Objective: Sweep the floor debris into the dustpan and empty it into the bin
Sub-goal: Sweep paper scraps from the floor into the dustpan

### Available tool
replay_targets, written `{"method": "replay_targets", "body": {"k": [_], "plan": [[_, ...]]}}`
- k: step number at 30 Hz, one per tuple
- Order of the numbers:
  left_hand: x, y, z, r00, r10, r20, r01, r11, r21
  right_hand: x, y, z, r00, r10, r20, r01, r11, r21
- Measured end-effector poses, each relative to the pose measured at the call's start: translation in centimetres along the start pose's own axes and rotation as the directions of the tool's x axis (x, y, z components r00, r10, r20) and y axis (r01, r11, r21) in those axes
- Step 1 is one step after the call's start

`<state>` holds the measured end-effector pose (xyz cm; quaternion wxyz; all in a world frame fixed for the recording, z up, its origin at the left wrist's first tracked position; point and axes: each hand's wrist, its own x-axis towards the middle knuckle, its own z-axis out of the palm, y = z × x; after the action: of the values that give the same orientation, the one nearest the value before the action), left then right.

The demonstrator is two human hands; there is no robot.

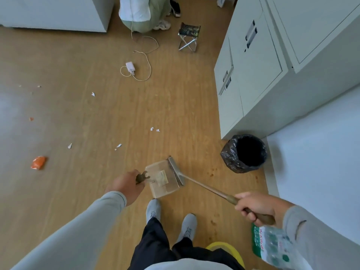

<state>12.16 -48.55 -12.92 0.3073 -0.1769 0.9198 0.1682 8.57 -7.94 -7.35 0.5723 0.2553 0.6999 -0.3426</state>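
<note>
My left hand [125,185] grips the dark handle of a clear plastic dustpan [163,179] held low over the wooden floor, just ahead of my shoes. My right hand [257,208] holds the brown handle of a small broom [176,170], whose head rests at the dustpan's right edge. A pale scrap lies inside the pan. A bin [244,152] lined with a black bag stands to the right, by the cabinet corner. Debris lies on the floor: an orange wrapper [38,162] at left and several white paper bits [154,129] ahead.
Grey metal cabinets [259,75] fill the right side. A white charger with its looped cable [134,69] lies ahead, a small folding stool [188,37] beyond it, and a seated person at the top. A yellow object [227,248] and a pack of bottles [270,246] sit near my feet.
</note>
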Motion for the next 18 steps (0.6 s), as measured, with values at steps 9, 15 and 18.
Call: {"method": "replay_targets", "body": {"k": [9,15,18], "plan": [[-6.2,-6.4,-2.1,0.935,-0.265,-0.235,0.232,0.960,-0.160,2.0,-3.9,3.8,0.987,-0.123,-0.105,0.064,0.894,-0.444],[-5.5,-8.4,1.7,0.942,-0.294,-0.160,0.271,0.951,-0.151,5.3,-5.7,8.9,0.993,-0.061,-0.102,0.004,0.874,-0.486],[-5.5,-9.3,5.0,0.937,-0.327,-0.122,0.301,0.934,-0.191,6.3,-4.9,12.2,0.998,-0.002,-0.057,-0.032,0.803,-0.596]]}}
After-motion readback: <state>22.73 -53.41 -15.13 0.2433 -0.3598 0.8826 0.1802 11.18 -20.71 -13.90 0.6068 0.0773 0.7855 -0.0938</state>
